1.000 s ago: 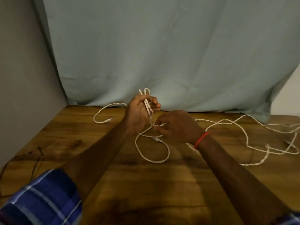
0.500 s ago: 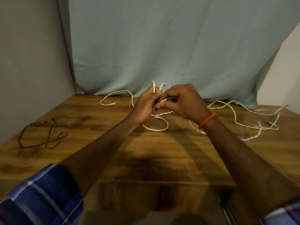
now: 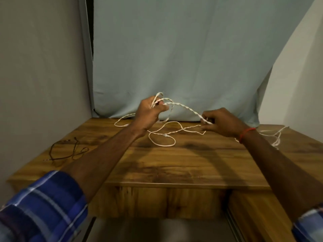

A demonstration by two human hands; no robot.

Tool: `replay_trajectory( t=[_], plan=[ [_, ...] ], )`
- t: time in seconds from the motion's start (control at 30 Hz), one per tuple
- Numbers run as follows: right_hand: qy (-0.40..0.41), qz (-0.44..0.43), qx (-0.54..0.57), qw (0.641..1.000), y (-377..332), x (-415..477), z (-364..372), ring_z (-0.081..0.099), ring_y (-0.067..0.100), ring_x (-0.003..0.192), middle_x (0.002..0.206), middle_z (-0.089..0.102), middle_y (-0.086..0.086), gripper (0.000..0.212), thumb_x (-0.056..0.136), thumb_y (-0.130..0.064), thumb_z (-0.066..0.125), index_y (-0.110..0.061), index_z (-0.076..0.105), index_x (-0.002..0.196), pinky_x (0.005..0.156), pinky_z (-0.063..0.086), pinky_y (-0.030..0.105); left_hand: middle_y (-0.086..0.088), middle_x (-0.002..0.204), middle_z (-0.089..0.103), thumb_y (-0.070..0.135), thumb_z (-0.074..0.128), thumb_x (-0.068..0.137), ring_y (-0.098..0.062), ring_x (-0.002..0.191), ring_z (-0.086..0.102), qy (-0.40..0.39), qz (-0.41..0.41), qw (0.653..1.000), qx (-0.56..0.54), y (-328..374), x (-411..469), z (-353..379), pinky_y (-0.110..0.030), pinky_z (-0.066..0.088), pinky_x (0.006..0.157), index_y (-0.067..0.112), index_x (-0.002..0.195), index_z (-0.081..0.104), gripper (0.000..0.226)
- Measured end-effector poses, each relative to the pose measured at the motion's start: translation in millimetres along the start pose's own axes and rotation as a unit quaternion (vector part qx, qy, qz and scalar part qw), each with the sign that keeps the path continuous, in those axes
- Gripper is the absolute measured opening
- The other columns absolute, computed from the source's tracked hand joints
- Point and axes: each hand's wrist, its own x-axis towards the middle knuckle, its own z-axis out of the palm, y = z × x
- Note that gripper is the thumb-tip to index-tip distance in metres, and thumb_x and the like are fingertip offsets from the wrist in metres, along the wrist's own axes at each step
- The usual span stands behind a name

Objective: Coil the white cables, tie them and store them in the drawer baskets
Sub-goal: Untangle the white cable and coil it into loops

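Head cam: left hand (image 3: 148,114) grips loops of white cable (image 3: 185,109) above the table (image 3: 174,163), right hand (image 3: 222,123) pinches the strand out sideways, guessing to size the next loop; slack lies on the wood

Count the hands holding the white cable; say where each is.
2. The left hand grips gathered loops of the white cable, raised before the curtain; the right hand pinches its twisted strand lower, to the right.

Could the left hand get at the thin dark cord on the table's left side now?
Probably: only wooden tabletop lies between the left hand and the thin dark cord. But its fingers grip white twisted cable loops, so it isn't free.
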Motion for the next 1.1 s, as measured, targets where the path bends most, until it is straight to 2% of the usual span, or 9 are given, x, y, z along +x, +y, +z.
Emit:
replay_trajectory(
  t=[0.13, 0.27, 0.37, 0.5, 0.6, 0.73, 0.9, 0.97, 1.1],
  plan=[
    [0.048, 0.032, 0.009, 0.998, 40, -30, -9, 0.06, 0.017, 0.066, 0.071, 0.066, -0.003, 0.026, 0.08, -0.048, 0.07, -0.022, 0.068, 0.084, 0.064, 0.052, 0.04, 0.011, 0.051, 0.046, 0.018, 0.068, 0.091, -0.006, 0.045, 0.041, 0.096, -0.062, 0.993, -0.027, -14, 13, -28, -0.023, 0.036, 0.05, 0.019, 0.078, 0.065, 0.013],
    [0.123, 0.079, 0.154, 0.977, 54, -37, -31, 0.053, 0.008, 0.055, 0.061, 0.063, 0.001, 0.015, 0.077, -0.021, 0.081, -0.021, 0.07, 0.068, 0.056, 0.042, 0.016, 0.008, 0.049, 0.036, 0.021, 0.063, 0.095, -0.007, 0.039, 0.029, 0.132, -0.134, 0.976, -0.109, -29, 26, -48, -0.019, 0.026, 0.042, 0.018, 0.072, 0.059, 0.024],
    [0.177, 0.06, 0.211, 0.959, 50, -20, -45, 0.055, 0.008, 0.06, 0.067, 0.066, 0.015, 0.012, 0.079, -0.017, 0.079, -0.02, 0.073, 0.069, 0.059, 0.043, 0.019, 0.006, 0.043, 0.031, 0.024, 0.057, 0.098, -0.008, 0.035, 0.024, 0.09, -0.19, 0.961, -0.178, -32, 35, -49, -0.02, 0.02, 0.043, 0.017, 0.066, 0.052, 0.033],
    [0.237, 0.008, 0.039, 0.971, 45, 10, -53, 0.061, 0.021, 0.062, 0.072, 0.07, 0.01, 0.03, 0.091, -0.04, 0.069, -0.012, 0.078, 0.088, 0.059, 0.047, 0.032, 0.007, 0.042, 0.028, 0.027, 0.047, 0.099, -0.008, 0.033, 0.023, 0.054, -0.241, 0.928, -0.278, -31, 47, -46, -0.022, 0.021, 0.043, 0.02, 0.065, 0.044, 0.034],
    [0.197, -0.007, -0.206, 0.958, 41, 31, -53, 0.058, 0.026, 0.058, 0.065, 0.063, 0.006, 0.047, 0.096, -0.055, 0.052, -0.017, 0.078, 0.085, 0.051, 0.045, 0.033, 0.007, 0.042, 0.029, 0.028, 0.041, 0.099, -0.009, 0.034, 0.025, 0.042, -0.233, 0.909, -0.343, -28, 54, -43, -0.023, 0.022, 0.044, 0.021, 0.067, 0.041, 0.032],
    [0.068, -0.045, -0.346, 0.935, 9, 44, -35, 0.064, 0.028, 0.069, 0.075, 0.062, 0.004, 0.046, 0.098, -0.055, 0.044, -0.02, 0.073, 0.086, 0.055, 0.045, 0.031, 0.004, 0.046, 0.036, 0.031, 0.04, 0.102, -0.012, 0.038, 0.032, 0.05, -0.206, 0.898, -0.384, -28, 56, -38, -0.027, 0.03, 0.049, 0.021, 0.067, 0.044, 0.036],
    [-0.068, -0.156, -0.394, 0.903, -36, 52, -9, 0.068, 0.026, 0.093, 0.101, 0.068, 0.002, 0.047, 0.101, -0.057, 0.038, -0.023, 0.07, 0.099, 0.061, 0.037, 0.031, -0.004, 0.062, 0.068, 0.036, 0.037, 0.108, -0.019, 0.056, 0.067, 0.029, -0.179, 0.922, -0.342, -24, 52, -31, -0.026, 0.054, 0.057, 0.012, 0.09, 0.054, 0.034],
    [-0.088, -0.204, -0.36, 0.906, -54, 51, -4, 0.067, 0.024, 0.09, 0.098, 0.067, 0.0, 0.047, 0.1, -0.059, 0.038, -0.024, 0.07, 0.099, 0.061, 0.04, 0.031, -0.009, 0.08, 0.076, 0.035, 0.034, 0.109, -0.023, 0.075, 0.076, 0.013, -0.145, 0.943, -0.301, -26, 50, -30, -0.027, 0.06, 0.066, 0.006, 0.114, 0.048, 0.032],
    [-0.044, -0.298, -0.256, 0.919, -86, 56, -3, 0.066, 0.016, 0.075, 0.084, 0.064, -0.007, 0.05, 0.097, -0.061, 0.038, -0.026, 0.073, 0.089, 0.053, 0.037, 0.027, -0.014, 0.103, 0.077, 0.037, 0.032, 0.109, -0.029, 0.098, 0.075, -0.033, -0.084, 0.979, -0.181, -23, 43, -27, -0.031, 0.059, 0.078, 0.013, 0.121, 0.044, 0.03]
  ],
)
